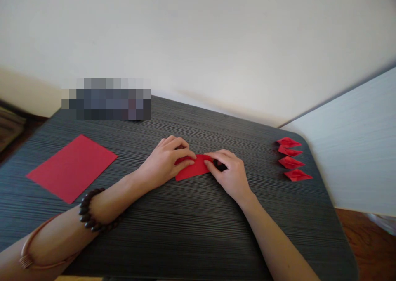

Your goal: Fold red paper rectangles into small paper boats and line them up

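Note:
A small folded piece of red paper (194, 170) is held between my two hands over the middle of the dark table. My left hand (168, 159) pinches its left upper part between thumb and fingers. At the other end, my right hand (228, 169) grips the right upper edge, thumb in front and fingers behind. The paper's lower edge slants up to the right, near the tabletop. My fingers hide parts of its top edge and both ends. A bead bracelet (89, 211) circles my left wrist.
Flat red paper (72, 167) lies at the left of the dark table (185, 239). Several folded red paper shapes (291, 162) stand in a column near the right edge. A blurred-out object (111, 101) sits at the back left. A wall and a pale panel (349, 149) border the table.

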{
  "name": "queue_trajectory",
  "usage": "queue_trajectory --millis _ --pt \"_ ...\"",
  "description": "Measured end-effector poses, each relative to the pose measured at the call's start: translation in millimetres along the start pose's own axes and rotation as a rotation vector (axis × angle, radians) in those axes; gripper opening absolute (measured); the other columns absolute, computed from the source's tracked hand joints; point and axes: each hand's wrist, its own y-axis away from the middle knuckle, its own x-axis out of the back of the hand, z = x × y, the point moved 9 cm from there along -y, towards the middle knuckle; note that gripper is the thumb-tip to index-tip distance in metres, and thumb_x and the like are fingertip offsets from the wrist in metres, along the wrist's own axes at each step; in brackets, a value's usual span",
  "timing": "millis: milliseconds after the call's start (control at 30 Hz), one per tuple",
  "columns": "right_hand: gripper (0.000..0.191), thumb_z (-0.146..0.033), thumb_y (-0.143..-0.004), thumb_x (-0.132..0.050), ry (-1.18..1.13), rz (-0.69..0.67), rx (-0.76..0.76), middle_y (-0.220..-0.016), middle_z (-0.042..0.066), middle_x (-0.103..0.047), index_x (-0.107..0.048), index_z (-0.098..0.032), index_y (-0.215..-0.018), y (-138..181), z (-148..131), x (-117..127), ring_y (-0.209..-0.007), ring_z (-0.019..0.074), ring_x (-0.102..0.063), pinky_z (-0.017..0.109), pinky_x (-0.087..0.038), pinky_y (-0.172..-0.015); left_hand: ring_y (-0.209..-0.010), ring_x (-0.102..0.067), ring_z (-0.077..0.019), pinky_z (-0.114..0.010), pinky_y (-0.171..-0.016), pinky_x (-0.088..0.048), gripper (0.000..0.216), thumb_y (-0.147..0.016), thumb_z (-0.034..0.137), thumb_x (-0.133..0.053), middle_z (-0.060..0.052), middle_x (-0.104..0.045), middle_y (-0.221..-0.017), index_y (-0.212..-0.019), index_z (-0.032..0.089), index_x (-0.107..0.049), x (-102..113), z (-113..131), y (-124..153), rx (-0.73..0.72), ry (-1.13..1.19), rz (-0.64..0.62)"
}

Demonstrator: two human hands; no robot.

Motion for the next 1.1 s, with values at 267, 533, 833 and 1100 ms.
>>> queue_trajectory --millis 267,533,833,1100 --pt "0.027 -0.019 -0.09 -0.051 0.085 -0.072 0.216 -0.101 0.004 -0.067 -0.066 -0.026 -0.112 7 -17 -6 -0.09 0.0178 -0.058 0.035 -0.048 -0.081 -0.091 -0.047 -0.02 -0.036 -0.083 -0.039 0.023 -0.089 0.038 -0.054 -0.004 -0.059 -0.095 -0.104 0.031 -0.07 -2 -4 2 0.011 -0.044 0.004" --pt "0.03 -0.022 -0.091 -0.052 0.106 -0.142 0.298 -0.114 0.003 -0.066 -0.063 -0.028 -0.117 7 -22 -8 -0.097 0.0191 -0.056 0.038 -0.047 -0.084 -0.09 -0.047 -0.0188 -0.035 -0.082 -0.038 0.023 -0.09 0.034 -0.054 -0.003 -0.059 -0.095 -0.107 0.034 -0.069 0 -9 1 -0.005 -0.036 -0.018" --pt "0.034 -0.02 -0.091 -0.047 0.214 -0.187 0.308 -0.109 0.007 -0.061 -0.059 -0.028 -0.122 13 -24 -12 -0.098 0.0208 -0.053 0.039 -0.045 -0.083 -0.089 -0.05 -0.0185 -0.035 -0.083 -0.039 0.023 -0.089 0.036 -0.054 -0.003 -0.062 -0.094 -0.104 0.029 -0.07 1 -10 -1 0.013 -0.015 -0.025" --pt "0.035 -0.019 -0.091 -0.047 0.207 -0.216 0.309 -0.111 0.008 -0.059 -0.058 -0.027 -0.123 13 -27 -14 -0.101 0.0216 -0.051 0.041 -0.043 -0.086 -0.087 -0.051 -0.0181 -0.035 -0.083 -0.038 0.022 -0.089 0.036 -0.055 -0.002 -0.063 -0.092 -0.102 0.028 -0.07 1 -11 0 0.021 -0.027 -0.014"
